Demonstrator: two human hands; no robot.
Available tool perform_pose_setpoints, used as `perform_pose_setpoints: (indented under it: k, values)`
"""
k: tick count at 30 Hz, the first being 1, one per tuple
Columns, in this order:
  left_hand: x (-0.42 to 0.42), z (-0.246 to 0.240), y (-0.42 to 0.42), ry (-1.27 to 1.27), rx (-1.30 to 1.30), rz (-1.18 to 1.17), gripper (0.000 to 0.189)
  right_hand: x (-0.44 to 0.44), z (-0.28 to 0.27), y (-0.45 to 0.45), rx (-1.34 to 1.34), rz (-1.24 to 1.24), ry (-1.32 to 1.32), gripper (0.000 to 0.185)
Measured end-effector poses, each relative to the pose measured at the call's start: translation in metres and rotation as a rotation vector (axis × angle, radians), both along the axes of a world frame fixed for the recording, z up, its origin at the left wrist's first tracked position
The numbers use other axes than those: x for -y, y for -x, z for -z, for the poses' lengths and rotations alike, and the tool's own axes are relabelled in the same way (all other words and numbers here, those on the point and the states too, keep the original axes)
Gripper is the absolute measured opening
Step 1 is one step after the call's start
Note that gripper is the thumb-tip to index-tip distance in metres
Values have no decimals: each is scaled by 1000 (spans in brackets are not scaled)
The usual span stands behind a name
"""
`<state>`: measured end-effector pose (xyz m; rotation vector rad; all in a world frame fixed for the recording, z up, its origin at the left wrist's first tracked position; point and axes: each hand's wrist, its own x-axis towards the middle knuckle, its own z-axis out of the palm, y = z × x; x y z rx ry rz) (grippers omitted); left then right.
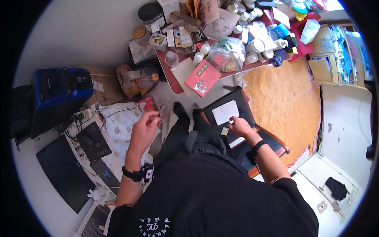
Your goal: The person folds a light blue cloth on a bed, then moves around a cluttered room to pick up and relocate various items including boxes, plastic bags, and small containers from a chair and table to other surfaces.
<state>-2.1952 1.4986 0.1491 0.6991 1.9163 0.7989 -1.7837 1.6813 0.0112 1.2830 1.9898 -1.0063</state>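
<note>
My left hand [146, 127] is raised over the desk's edge with its fingers curled, and whether it holds something small cannot be told. At the lower edge of a white sheet or pad [225, 112], my right hand [239, 126] has thumb and fingers together; a small pale bit shows by the fingertips. That pad lies on the black seat of a wooden-armed chair [217, 99]. Close to the right hand, a small printed card or packet [224, 131] and another white piece [237, 142] are seen. A red book or flat box [203, 78] rests on the table corner.
Ahead, a red table [165, 71] carries bottles, jars and a filled plastic bag [226, 56]. To the left are a monitor [65, 173], a keyboard [105, 173], cables and a blue-black computer case [62, 86]. A wooden cabinet [322, 66] stands at the right.
</note>
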Motion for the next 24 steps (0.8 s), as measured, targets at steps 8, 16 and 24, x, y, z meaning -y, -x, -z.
perform_pose_setpoints:
  k: [8, 16, 24]
  values:
    - [-116, -157, -20, -762, -101, 653, 25, 19, 25, 0, 31, 143, 107, 51]
    - [-154, -221, -35, -1253, 146, 892, 47, 12, 23, -11, -27, 196, 0, 47]
    - [-186, -148, -17, -678, -109, 231, 42, -43, 27, -36, 10, 237, 21, 51]
